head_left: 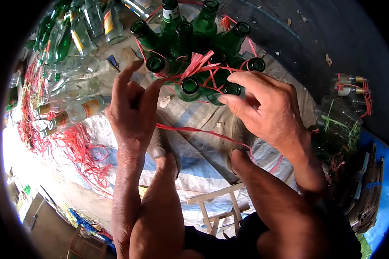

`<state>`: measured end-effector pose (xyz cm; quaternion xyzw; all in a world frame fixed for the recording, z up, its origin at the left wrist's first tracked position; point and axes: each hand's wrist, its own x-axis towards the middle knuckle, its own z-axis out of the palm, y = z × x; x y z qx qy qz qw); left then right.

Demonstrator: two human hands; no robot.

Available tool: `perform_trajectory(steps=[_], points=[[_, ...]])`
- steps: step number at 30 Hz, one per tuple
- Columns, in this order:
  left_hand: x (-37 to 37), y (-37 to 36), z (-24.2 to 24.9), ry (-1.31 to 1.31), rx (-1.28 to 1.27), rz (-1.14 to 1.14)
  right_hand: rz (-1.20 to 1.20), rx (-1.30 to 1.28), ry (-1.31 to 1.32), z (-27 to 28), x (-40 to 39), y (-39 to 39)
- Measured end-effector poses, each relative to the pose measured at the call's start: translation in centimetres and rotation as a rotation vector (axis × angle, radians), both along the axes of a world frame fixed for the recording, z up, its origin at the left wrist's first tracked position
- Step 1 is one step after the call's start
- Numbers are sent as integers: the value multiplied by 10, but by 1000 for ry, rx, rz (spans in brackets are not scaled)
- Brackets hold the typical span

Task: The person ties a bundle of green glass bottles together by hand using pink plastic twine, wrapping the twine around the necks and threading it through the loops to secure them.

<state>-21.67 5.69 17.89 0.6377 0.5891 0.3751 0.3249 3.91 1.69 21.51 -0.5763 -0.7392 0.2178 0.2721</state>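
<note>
The right hand (263, 108) rests on the near edge of a cluster of green bottles (194, 47) standing upright, necks up, on a woven sheet (203, 142) on the ground. Its grip is narrow: thumb and forefinger close in around the mouth of one bottle (231, 89) at the near rim of the cluster, and red string (203, 67) runs under the fingertips. Whether the string itself is pinched between them I cannot tell.

The left hand (132, 110) hangs just to the left of that grip, fingers loosely spread and pointing up toward the bottles, its forefinger near the bottle (155, 64) on the left rim. It holds nothing that I can make out. A strand of red string (194, 131) stretches from below this hand across to below the right wrist.

The red string criss-crosses between the bottle necks and bunches into a knot (197, 61) just beyond the right-hand grip, in the middle of the cluster.

Below both hands the person's bare knees and feet (164, 151) rest on the sheet. Far left of the grip lie clear bottles (73, 90) on their sides beside a heap of loose red string (78, 151). Well off to the right sit tied bundles of bottles (339, 121).
</note>
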Motion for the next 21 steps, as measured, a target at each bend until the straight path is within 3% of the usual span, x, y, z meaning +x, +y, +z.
perform_trajectory(steps=[3, 21], points=[[-1, 7, -7, 149, 85, -10, -42, -11, 64, -7, -5, -3], [-26, 42, 0, 304, 90, -305, -138, 72, 113, -31, -11, -13]])
